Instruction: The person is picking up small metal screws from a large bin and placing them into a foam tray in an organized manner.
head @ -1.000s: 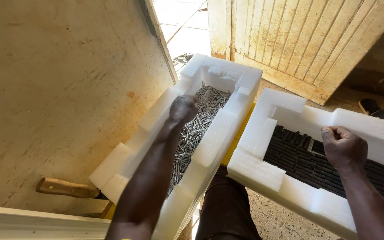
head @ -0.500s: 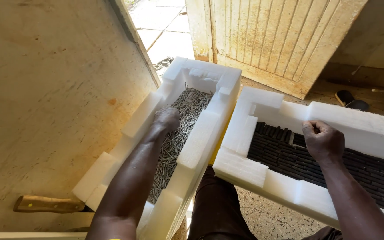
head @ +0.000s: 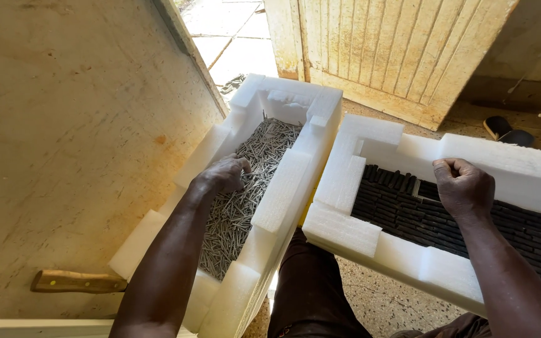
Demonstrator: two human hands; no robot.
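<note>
My left hand (head: pixel 223 174) reaches into a long white foam tray (head: pixel 281 200) filled with several thin grey metal pins (head: pixel 236 213); its fingers are curled down into the pile, pinching some. My right hand (head: pixel 463 186) is a closed fist resting over a second white foam tray (head: pixel 370 147) on the right, which holds rows of dark rectangular pieces (head: pixel 408 213). Whether the fist holds anything is hidden. Both trays rest across my lap (head: pixel 311 281).
A large pale wooden board (head: pixel 76 144) leans at the left, with a wooden tool handle (head: pixel 76 281) lying at its foot. A slatted wooden door (head: pixel 402 56) stands behind. Speckled floor (head: pixel 377 307) shows below the trays; dark footwear (head: pixel 508 130) lies at far right.
The view has shifted slightly. My left hand has drawn back down the pin tray toward me and dug into the pile. My right fist stays over the dark pieces.
</note>
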